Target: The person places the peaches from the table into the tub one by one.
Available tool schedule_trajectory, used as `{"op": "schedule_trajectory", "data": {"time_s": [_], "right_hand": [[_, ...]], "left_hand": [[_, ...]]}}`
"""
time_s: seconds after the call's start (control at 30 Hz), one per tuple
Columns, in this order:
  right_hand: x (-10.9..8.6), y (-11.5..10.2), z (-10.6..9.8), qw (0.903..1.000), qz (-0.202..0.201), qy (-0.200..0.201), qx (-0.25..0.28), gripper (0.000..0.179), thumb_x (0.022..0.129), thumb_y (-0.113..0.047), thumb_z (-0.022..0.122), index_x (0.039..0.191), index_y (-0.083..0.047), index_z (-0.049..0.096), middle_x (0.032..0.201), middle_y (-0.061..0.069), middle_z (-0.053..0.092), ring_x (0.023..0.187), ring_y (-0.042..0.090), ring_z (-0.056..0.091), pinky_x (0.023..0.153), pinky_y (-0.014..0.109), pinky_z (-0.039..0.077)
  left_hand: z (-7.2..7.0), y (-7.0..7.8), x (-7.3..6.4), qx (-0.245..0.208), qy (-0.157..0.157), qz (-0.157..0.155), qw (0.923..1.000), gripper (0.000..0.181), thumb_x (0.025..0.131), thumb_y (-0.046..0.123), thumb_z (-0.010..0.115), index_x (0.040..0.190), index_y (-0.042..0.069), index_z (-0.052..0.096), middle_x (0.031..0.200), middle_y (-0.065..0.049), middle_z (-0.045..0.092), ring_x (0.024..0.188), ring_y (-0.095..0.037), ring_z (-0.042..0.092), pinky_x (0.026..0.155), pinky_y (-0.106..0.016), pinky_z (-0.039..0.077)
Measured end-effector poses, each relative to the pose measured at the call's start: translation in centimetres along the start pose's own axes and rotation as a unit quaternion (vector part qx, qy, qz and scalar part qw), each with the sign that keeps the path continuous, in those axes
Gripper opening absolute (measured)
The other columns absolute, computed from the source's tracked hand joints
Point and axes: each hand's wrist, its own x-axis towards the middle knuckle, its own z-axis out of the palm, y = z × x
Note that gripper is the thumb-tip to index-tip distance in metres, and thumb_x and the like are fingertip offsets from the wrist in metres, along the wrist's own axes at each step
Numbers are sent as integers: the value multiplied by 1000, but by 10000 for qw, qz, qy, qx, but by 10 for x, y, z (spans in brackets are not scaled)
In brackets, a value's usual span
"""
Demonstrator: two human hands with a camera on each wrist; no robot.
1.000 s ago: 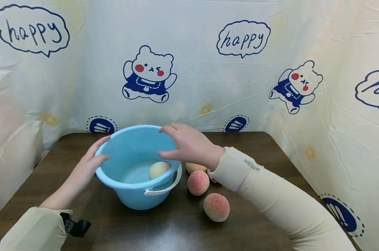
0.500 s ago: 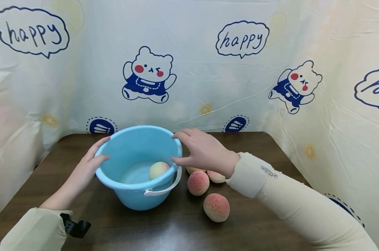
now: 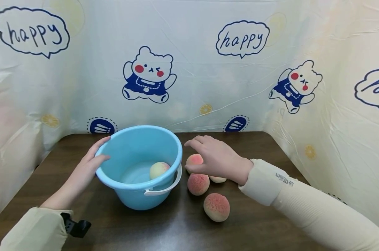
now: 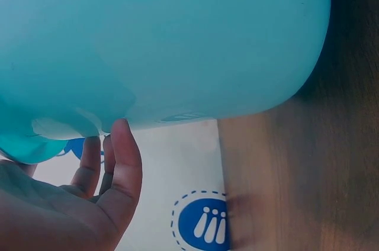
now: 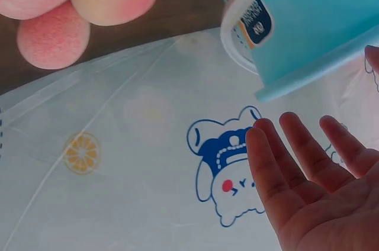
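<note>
My left hand (image 3: 88, 163) grips the rim of a light blue bucket (image 3: 136, 198), thumb over the rim; the left wrist view shows its fingers (image 4: 126, 162) against the outer wall. Inside the bucket lies one pale peach (image 3: 158, 170). My right hand (image 3: 217, 157) hovers just right of the bucket, fingers spread and holding nothing. Beneath and beside it sit a pink peach at the back (image 3: 194, 159), a middle peach (image 3: 198, 183) and another peach (image 3: 217, 179) mostly hidden by the hand. Closer to me lies a front peach (image 3: 217, 207).
The bucket's white handle (image 3: 164, 191) hangs down on its right side. Everything stands on a dark wooden table (image 3: 120, 230). A printed white sheet (image 3: 195, 80) encloses the table at the back and sides.
My right hand has moved from over the bucket's opening rightward and down, to above the peaches outside. The left hand and bucket stay in place.
</note>
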Motion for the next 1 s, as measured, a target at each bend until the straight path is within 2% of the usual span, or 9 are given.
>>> {"op": "schedule_trajectory", "data": {"time_s": [0.23,0.4,0.47,0.6,0.73,0.8,1.0], "right_hand": [[-14,6,7,9999,-77,31,-72,47,89,-37,67,129,-13,61,120,-1,64,112,19,59,90,37,53],[-24,8,11,9999,-25,-68,118,44,89,-39,66,126,-16,62,119,-3,61,112,15,57,91,33,52],[-28,8,13,9998,-1,-57,205,41,89,-39,65,124,-18,62,117,-4,59,109,12,54,85,29,52],[-34,8,18,9998,-86,70,138,34,87,-33,63,118,-21,62,109,-8,53,96,7,48,66,21,48],[-39,9,24,9993,-222,272,-156,41,84,-31,65,123,-19,61,109,-5,56,88,8,49,61,22,46],[-41,9,27,9987,-303,346,-231,43,83,-31,67,123,-16,61,106,-3,59,87,10,51,64,25,47],[-46,10,35,9966,-577,477,-332,24,83,-28,68,102,-15,61,93,-7,58,90,10,52,77,27,48]], "left_hand": [[0,-1,0,38,1,17,10000,63,106,27,30,160,17,1,163,-26,2,136,-51,27,94,-57,44],[0,-2,1,51,14,57,10000,63,106,26,31,160,16,2,163,-27,3,135,-51,28,93,-54,45],[0,-2,1,60,18,96,9999,63,106,26,31,160,16,2,163,-27,3,135,-51,28,93,-55,45],[0,-3,2,67,26,117,9999,62,106,26,30,160,16,2,163,-27,3,136,-52,27,95,-59,43],[-1,-3,3,81,33,134,9999,62,106,27,30,160,16,2,163,-27,3,136,-52,27,96,-61,42],[-1,-3,3,89,35,140,9999,62,106,27,30,160,16,2,163,-27,4,135,-52,27,96,-61,42],[0,-5,3,68,42,124,9999,62,105,27,30,160,17,2,163,-26,3,136,-51,27,96,-63,41]]}}
